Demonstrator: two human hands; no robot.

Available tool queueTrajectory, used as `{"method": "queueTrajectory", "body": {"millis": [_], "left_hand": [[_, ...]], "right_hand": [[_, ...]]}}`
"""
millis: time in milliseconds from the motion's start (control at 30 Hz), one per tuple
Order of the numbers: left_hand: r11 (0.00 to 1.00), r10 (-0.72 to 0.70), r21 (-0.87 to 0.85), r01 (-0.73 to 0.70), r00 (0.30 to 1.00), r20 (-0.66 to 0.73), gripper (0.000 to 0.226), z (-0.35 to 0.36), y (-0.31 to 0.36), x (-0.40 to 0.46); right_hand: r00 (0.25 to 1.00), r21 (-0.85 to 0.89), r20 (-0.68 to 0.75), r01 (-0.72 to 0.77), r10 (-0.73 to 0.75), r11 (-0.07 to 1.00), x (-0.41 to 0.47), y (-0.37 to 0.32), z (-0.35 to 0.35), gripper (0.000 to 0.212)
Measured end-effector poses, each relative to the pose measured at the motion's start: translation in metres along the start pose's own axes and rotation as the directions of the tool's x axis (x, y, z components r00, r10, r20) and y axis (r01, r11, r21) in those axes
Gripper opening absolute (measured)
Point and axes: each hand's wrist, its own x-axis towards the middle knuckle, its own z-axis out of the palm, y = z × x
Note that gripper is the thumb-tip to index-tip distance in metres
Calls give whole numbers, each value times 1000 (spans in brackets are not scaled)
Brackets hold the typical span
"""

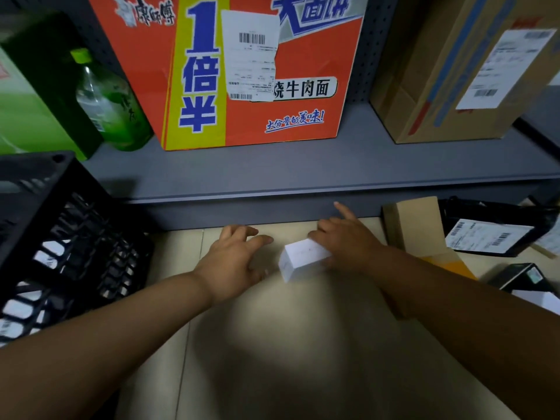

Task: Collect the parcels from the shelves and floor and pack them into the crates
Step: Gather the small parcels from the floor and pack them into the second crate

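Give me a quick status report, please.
Right hand grips small white box above floor. Left hand open beside it. Black plastic crate left; path unobstructed.

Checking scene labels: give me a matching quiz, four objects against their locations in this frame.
Things:
1. small white box
2. orange noodle carton
3. black crate
4. green bottle

Places:
A. on the shelf, left of the orange carton
B. on the floor at far left
C. in the right hand
D. middle of the shelf

Pairs: 1-C, 2-D, 3-B, 4-A
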Motion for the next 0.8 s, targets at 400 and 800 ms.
{"method": "queueTrajectory", "body": {"millis": [400,800], "left_hand": [[798,-87,-526,293,920,381,99,-65,-15,-34],[979,97,188,-84,993,-60,98,-105,-59,-89]], "right_hand": [[742,-154,-629,175,-233,972,-6,-90,-68,17],[966,83,-251,77,-54,994,-10,-124,-120,86]]}}
